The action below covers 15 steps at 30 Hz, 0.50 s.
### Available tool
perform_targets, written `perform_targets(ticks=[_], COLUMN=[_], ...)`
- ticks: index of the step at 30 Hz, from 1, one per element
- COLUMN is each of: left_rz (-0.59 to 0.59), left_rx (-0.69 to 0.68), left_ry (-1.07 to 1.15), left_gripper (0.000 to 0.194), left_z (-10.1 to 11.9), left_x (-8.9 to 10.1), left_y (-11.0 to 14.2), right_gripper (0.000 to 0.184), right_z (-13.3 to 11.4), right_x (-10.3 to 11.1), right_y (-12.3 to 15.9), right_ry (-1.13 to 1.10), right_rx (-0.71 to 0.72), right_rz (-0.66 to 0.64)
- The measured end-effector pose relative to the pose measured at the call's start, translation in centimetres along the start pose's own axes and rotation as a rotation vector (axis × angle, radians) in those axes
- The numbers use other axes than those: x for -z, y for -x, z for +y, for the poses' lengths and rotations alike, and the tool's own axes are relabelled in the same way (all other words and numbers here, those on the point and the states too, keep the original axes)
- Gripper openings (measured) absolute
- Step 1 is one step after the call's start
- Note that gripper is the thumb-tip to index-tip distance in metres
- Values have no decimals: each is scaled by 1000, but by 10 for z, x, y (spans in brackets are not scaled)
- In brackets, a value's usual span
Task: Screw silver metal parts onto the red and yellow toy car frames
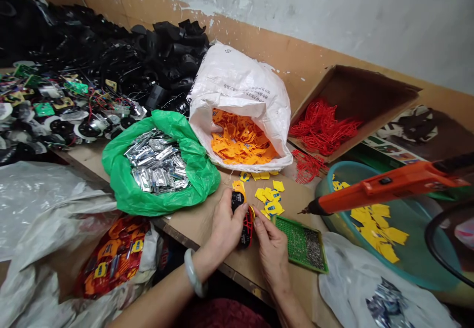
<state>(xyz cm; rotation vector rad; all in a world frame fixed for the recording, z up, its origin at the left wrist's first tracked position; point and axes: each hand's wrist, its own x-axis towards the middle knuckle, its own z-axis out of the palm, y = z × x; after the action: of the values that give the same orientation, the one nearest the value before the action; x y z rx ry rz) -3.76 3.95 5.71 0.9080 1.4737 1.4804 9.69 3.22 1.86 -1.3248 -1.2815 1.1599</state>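
Observation:
My left hand [226,222] is closed around a small black and red plastic assembly [246,236], with an orange piece at its top end. My right hand [273,249] pinches at the assembly's right edge, where a thin yellow and red edge shows; its fingertips partly hide this spot. Just beyond my hands lie loose yellow pieces [273,199], some with blue markings. Beside my right hand is a green tray [292,249] of small metal screws [313,250]. To the right, an orange-red electric screwdriver [374,187] hangs with its bit pointing left.
Behind stand a green bag [118,175] of shiny metal parts and a white sack [240,76] of orange parts. A cardboard box [370,83] holds red pieces [326,125]. A teal basin [425,264] sits right; black parts [163,56] and wired parts [74,105] heap up left.

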Motion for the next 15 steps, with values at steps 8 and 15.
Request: perform_targets(ticks=[8, 15], left_rz=[-18, -17], left_rx=[-8, 19], left_ry=[-27, 2], left_gripper=[11, 11], left_z=[2, 0], left_x=[-3, -5], left_y=[-1, -5], right_gripper=[43, 44], right_z=[-2, 2], right_x=[1, 3], right_y=[0, -4], right_ry=[39, 35], right_rx=[4, 9], right_rz=[16, 33])
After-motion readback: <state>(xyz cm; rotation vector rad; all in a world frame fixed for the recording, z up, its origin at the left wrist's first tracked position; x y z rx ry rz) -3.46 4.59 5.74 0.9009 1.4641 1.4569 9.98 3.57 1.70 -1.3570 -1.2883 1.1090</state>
